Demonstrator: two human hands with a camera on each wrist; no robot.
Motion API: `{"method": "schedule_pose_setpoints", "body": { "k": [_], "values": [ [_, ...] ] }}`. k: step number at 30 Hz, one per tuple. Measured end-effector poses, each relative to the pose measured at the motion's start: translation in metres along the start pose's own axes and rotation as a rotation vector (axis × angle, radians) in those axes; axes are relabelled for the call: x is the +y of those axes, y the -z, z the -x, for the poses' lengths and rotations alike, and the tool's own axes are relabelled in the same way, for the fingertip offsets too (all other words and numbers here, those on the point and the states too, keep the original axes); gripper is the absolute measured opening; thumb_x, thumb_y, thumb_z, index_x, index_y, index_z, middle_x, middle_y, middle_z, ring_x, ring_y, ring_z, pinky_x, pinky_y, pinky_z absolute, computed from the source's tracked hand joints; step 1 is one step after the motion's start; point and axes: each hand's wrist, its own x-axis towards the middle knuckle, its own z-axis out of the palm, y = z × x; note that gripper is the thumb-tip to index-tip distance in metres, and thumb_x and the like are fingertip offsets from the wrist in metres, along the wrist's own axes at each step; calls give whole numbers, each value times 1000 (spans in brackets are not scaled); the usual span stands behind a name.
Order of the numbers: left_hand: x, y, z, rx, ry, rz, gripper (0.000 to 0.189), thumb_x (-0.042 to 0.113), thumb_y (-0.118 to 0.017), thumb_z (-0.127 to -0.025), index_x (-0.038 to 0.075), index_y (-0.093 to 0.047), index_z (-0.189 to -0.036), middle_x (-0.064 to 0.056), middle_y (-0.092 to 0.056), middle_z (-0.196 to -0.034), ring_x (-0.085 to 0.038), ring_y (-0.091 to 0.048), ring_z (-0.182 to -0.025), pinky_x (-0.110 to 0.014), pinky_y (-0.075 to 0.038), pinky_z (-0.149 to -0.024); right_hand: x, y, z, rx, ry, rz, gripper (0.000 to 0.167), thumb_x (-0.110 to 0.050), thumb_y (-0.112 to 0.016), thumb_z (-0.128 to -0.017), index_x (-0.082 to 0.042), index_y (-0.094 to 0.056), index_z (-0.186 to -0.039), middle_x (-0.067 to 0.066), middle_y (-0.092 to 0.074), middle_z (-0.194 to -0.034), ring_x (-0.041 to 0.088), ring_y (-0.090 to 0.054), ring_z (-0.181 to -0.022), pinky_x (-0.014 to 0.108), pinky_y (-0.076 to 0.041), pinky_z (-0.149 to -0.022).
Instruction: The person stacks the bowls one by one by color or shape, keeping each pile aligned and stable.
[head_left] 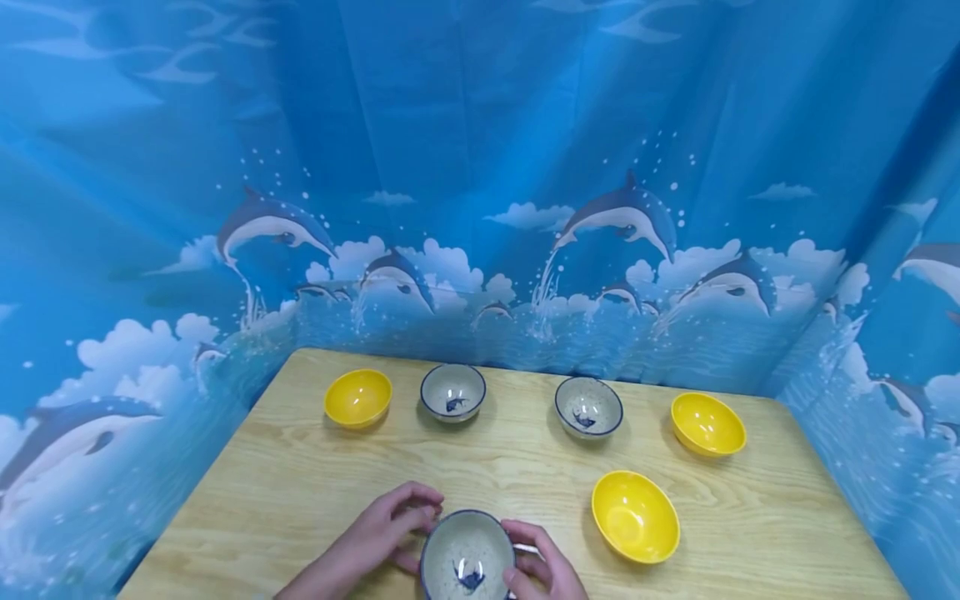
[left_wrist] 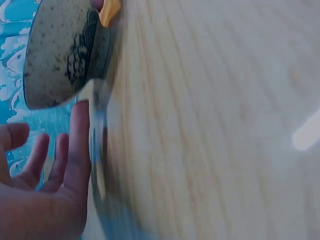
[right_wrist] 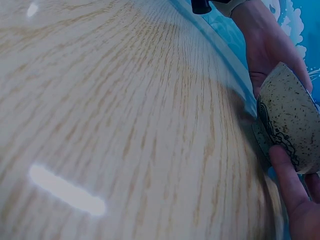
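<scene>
The nearest bowl [head_left: 467, 548] looks glazed ceramic, the table [head_left: 300, 475] glossy wood.

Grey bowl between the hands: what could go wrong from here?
The grey bowl could tip or slip: the right hand pinches one side, while the left hand lies alongside with loose fingers and may give little support.

The nearest yellow bowl sits just beyond the right hand, so a swing that way might knock it.

near grey bowl [head_left: 468, 546]: cut by head view's bottom edge | right-wrist view's dark object [right_wrist: 201, 6]: cropped, unidentifiable
</scene>
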Motion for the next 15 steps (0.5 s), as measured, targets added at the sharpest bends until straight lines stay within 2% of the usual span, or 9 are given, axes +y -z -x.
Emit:
{"method": "schedule_pose_setpoints", "body": {
  "k": [4,8,12,15],
  "values": [
    [1,4,-8,163,-36,-10,41,26,-69,-106,3,-63,-139,-17,-66,-132,-23,-69,-108,-44,-70,-76,0,0,0,4,-16,-6,62,-17,-70,-102,1,-47,-157,18,-55,-150,24,-64,-126,43,-63,-94],
    [7,10,-20,308,-67,-20,37,16,-69,-105,4,-64,-140,-19,-65,-139,-24,-70,-108,-40,-70,-75,0,0,0,7,-29,-8,62,-17,-70,-102,0,-48,-157,17,-54,-151,24,-64,-126,43,-63,-93],
    [14,16,-32,383,-88,-16,38,13,-65,-106,5,-63,-143,-21,-62,-144,-25,-71,-107,-38,-70,-79,0,0,0,8,-24,-6,62,-16,-70,-102,0,-48,-158,17,-54,-151,24,-64,-126,42,-63,-94],
    [18,19,-41,404,-110,-1,37,11,-63,-108,4,-62,-144,-23,-61,-144,-26,-72,-108,-37,-70,-82,0,-1,0,10,-16,-8,61,-16,-70,-103,0,-48,-157,17,-55,-150,24,-64,-126,43,-63,-94]
  ]
}}
